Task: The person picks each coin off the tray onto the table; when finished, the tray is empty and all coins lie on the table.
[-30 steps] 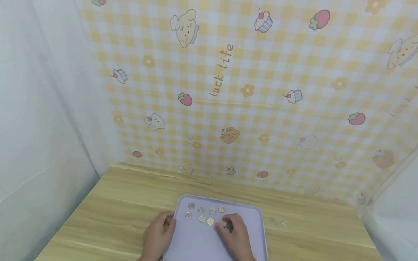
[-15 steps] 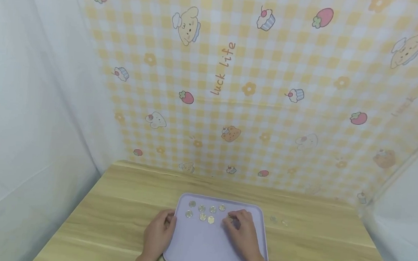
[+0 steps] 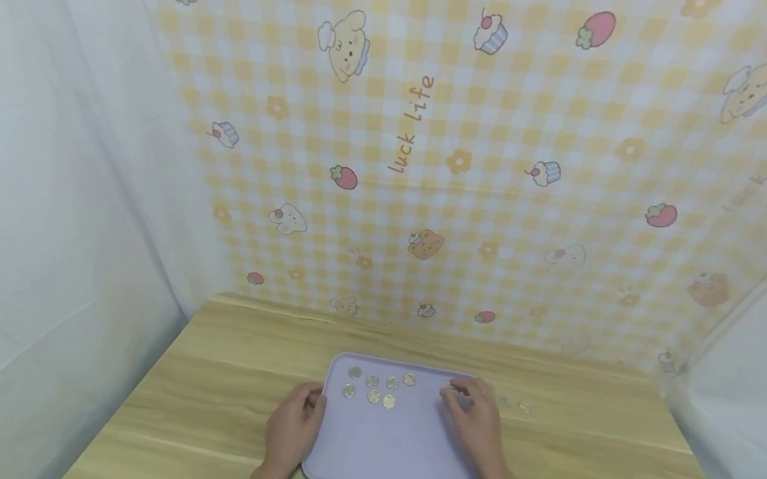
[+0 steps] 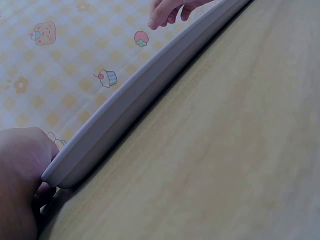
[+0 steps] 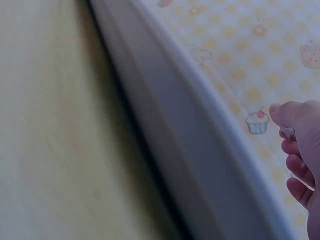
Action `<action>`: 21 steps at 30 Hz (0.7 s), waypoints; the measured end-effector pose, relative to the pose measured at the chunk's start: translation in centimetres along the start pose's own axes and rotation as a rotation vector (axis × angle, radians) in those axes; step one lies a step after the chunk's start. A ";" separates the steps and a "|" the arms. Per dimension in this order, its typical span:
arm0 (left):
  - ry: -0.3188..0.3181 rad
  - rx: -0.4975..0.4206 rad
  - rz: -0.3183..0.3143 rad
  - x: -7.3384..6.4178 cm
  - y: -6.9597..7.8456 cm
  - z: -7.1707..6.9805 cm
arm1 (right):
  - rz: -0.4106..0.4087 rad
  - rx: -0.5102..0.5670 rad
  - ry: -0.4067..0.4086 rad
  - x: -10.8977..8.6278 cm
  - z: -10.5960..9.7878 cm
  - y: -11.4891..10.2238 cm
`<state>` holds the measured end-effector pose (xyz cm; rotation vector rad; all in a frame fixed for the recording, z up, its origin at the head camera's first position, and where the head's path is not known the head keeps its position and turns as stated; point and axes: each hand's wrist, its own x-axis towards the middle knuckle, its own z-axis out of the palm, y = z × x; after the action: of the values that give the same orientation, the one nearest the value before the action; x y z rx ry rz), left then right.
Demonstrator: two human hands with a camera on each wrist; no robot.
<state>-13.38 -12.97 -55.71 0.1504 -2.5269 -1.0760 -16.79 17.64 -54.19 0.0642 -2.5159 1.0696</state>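
Note:
A lilac tray [image 3: 395, 448] lies on the wooden table, with several shiny round coins [image 3: 372, 381] in two rows toward its back left. My left hand [image 3: 293, 426] holds the tray at its left edge; in the left wrist view this hand [image 4: 22, 170] is at the tray's corner, with a finger below the rim. My right hand [image 3: 476, 417] is over the tray's back right part, thumb and fingertips together. In the right wrist view a small shiny coin [image 5: 288, 133] shows between its thumb and finger, mostly hidden by them.
Two small clear pieces [image 3: 524, 407] lie on the table [image 3: 583, 446] just right of the tray. Behind the table hangs a yellow checked cloth [image 3: 372, 216] with cartoon prints, and white curtains [image 3: 56, 246] close off both sides.
My right hand has taken a coin from the right end of the front row and moved right with it, toward the tray's right edge. The left hand stays at the tray's edge.

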 end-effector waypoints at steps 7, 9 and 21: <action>0.023 0.008 0.004 -0.1 0.0 0.1 | 0.021 0.044 0.056 0.4 -1.3 1.4; 0.023 0.006 0.004 -0.2 0.1 0.0 | 0.035 0.048 0.073 0.5 -1.7 2.1; 0.000 0.005 -0.014 -0.1 0.0 0.0 | 0.080 0.112 0.249 0.3 -5.0 7.8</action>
<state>-13.31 -12.93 -55.74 0.1701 -2.5324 -1.0756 -16.89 26.67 -56.29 -0.1322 -2.2515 1.1723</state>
